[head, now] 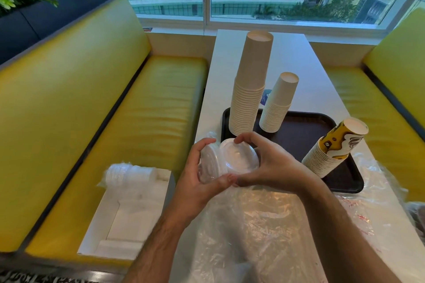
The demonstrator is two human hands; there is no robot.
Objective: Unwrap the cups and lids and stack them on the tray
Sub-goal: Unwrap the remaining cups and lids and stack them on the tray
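Over the near left corner of the tray, we gripped the lids with curled fingers, left hand and right hand steadying the stack, probably to set it beside the cups.

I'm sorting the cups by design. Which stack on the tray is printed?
The right stack, leaning at the tray's right edge: yellow-and-black print. The other two are plain white.
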